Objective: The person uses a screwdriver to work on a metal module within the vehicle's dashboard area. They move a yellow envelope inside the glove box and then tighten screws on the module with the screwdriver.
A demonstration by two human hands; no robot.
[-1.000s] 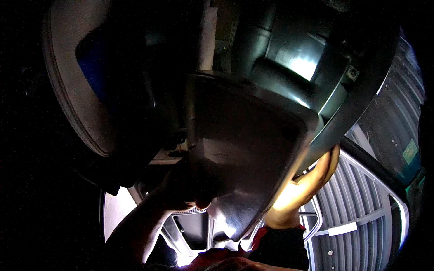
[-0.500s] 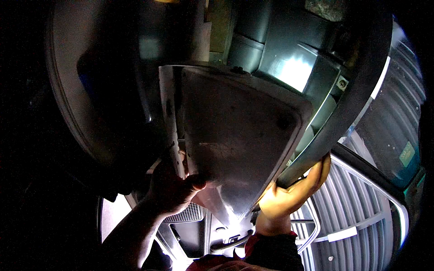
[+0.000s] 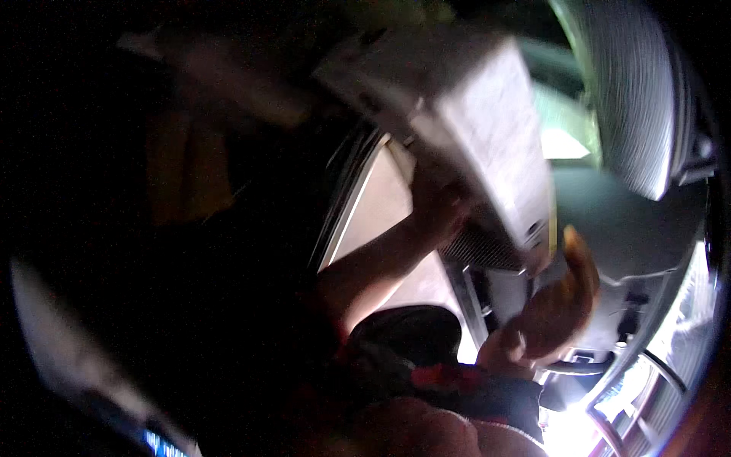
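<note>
I have the panel [image 3: 487,122] at the upper middle of the frame, tilted, its broad pale face running down toward the right and its narrow lower end pointing at the lower right. My left hand [image 3: 442,213] is near the centre, against the panel's lower left edge; as far as the shadow lets me tell, thumb and fingers pinch that edge, and I judge that this grip bears most of the load.

My right hand [image 3: 560,316] is at the right of centre, fingers loosely spread and pointing upward, just beside the panel's lower end. I see no grasp there; blur keeps me from telling whether a fingertip touches the edge.

Behind the panel's lower end I make out a dark grille [image 3: 480,253], and at the upper right a ribbed surface [image 3: 636,99]. Glare [image 3: 571,430] washes out the lower right, while the left of the frame is nearly black.

I read the step as handling and turning the loose panel. As I judge it, the next move calls for steadying the lower end with my right hand before tilting further, since one pinched edge could let the panel swing.
</note>
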